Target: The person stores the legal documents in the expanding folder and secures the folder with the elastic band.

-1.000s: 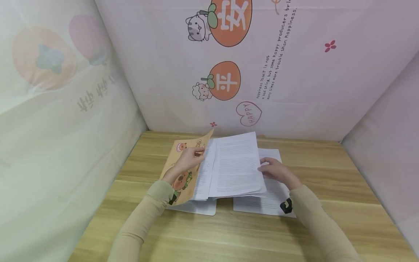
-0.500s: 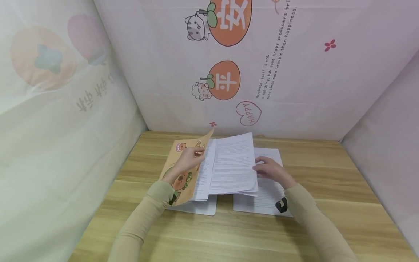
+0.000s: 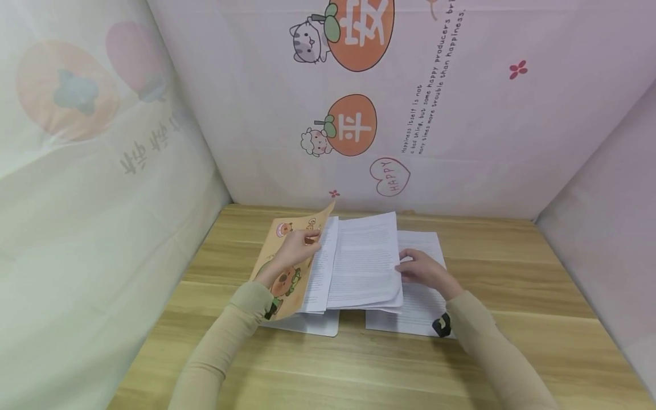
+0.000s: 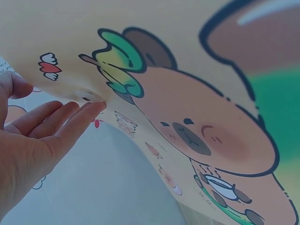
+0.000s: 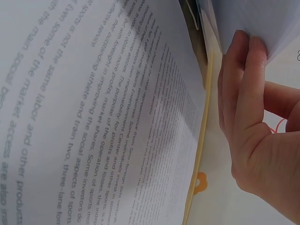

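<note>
In the head view an orange cartoon folder (image 3: 287,273) lies at the left with its cover raised. My left hand (image 3: 296,249) holds the cover's free edge; the left wrist view shows the fingers (image 4: 77,112) along that edge beside a printed capybara. Printed white sheets (image 3: 365,256) in a small stack reach in beneath the cover, their left side overlapping other printed pages (image 3: 319,279). My right hand (image 3: 422,269) pinches the stack's right edge between thumb and fingers. At the stack's lower right corner the sheets fan slightly apart.
Another printed sheet (image 3: 420,316) lies flat on the wooden table (image 3: 359,370), under the right hand. A white flap with a rounded corner (image 3: 312,323) shows below the folder. Printed fabric walls (image 3: 461,171) enclose the back and both sides.
My right hand moved left with the sheets, bringing them further toward the folder, then lowered them slightly toward me. The left hand keeps the cover raised in the same place.
</note>
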Demonstrator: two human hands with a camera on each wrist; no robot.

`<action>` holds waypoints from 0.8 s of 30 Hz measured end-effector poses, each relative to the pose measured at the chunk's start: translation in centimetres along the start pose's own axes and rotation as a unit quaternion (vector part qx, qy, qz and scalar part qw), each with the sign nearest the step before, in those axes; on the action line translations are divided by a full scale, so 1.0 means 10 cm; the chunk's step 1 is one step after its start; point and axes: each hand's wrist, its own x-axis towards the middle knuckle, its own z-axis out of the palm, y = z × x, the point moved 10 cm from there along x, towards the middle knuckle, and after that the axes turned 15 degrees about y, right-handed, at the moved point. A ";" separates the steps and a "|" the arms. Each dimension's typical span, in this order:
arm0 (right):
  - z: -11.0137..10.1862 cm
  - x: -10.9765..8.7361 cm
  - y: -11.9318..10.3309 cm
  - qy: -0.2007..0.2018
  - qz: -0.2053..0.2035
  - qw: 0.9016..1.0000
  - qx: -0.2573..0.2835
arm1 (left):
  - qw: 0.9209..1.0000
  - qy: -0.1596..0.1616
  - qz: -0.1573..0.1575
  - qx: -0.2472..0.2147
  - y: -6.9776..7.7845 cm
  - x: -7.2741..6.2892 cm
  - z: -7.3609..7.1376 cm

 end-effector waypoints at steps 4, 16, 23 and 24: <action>0.00 -0.04 -0.01 -0.003 -0.003 1.000 -0.005 | 1.000 0.001 -0.002 -0.003 0.00 0.00 0.00; -0.02 -0.02 0.05 -0.011 -0.005 1.000 -0.007 | 1.000 -0.001 -0.005 -0.006 0.01 -0.01 0.01; -0.03 -0.01 0.04 -0.008 -0.005 1.000 -0.015 | 1.000 0.001 -0.004 -0.002 0.03 -0.01 0.00; -0.03 -0.02 0.02 -0.007 -0.007 1.000 -0.018 | 1.000 0.001 -0.004 -0.002 0.03 -0.01 0.00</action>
